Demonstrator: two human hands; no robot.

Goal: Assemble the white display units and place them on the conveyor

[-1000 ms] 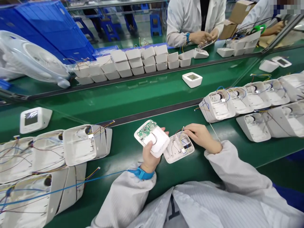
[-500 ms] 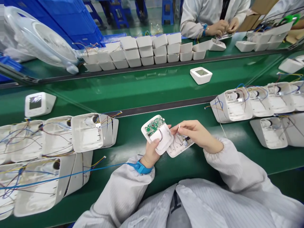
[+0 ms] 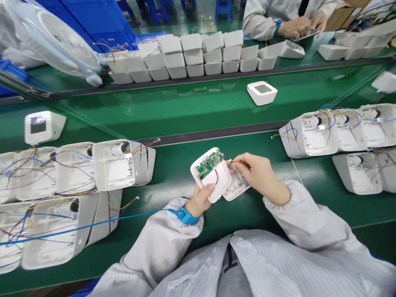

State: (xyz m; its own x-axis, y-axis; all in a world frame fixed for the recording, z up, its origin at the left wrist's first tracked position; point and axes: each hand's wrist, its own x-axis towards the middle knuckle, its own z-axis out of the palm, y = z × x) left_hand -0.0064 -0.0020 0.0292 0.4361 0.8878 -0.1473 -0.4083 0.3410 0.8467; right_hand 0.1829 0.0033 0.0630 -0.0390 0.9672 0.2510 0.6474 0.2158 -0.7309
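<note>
My left hand (image 3: 201, 200) grips a white plastic cover with a green circuit board (image 3: 210, 163) in it, thumb on the inner face and fingers behind. A blue wrist strap (image 3: 187, 216) with a cord sits on that wrist. Just right of the cover, my right hand (image 3: 255, 171) pinches a small wire connector (image 3: 231, 161) between thumb and fingertips, close to the board's edge. Partly under both hands lies a second open white housing (image 3: 236, 187) with thin wires inside; my right hand covers some of it.
Rows of open white housings with loose wires stand at left (image 3: 113, 173) and right (image 3: 320, 134). A finished-looking device with a screen (image 3: 262, 93) rests on the far green strip, another (image 3: 43, 127) at left. Beyond are stacked white shells (image 3: 193, 55), a fan (image 3: 55, 37) and a co-worker's hands (image 3: 297, 28).
The cover in my left hand has shifted slightly right. My right hand has turned, and a connector with coloured wires now shows at its fingertips.
</note>
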